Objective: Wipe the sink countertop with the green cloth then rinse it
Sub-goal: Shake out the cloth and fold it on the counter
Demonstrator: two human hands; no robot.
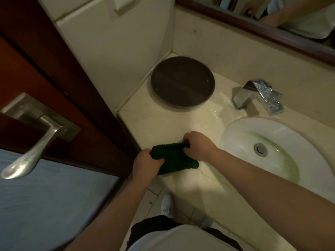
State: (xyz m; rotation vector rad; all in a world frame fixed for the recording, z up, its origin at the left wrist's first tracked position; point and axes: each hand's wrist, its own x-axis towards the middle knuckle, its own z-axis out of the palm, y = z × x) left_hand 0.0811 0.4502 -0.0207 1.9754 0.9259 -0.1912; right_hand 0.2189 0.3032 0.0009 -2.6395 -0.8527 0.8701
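Nearest to the camera are the person's white shirt, dark trousers and one white shoe on the tiled floor. From there both bare forearms reach forward to the front edge of the desk.

The left hand is closed on the near left end of the green cloth. The right hand is closed on the far right corner of it, with the fingers curled around a bunched part. The cloth lies folded or gathered between the two hands, at the front left part of the desk, left of the sink basin. Whether it rests flat on the stone or is a little lifted, I cannot tell.

The cloth looks soft, light and thick like towel fabric, so it will bend and fold easily and will not slip much. I judge it is best held with a flat palm on top for wiping, or by two opposite ends for wringing. When wet it will become heavier and may drip.

Farther back stands a dark round tray near the corner, well apart from the cloth. To the right of it is the chrome faucet, behind the basin. Some water drops shine on the stone between them. The mirror is at the far wall.
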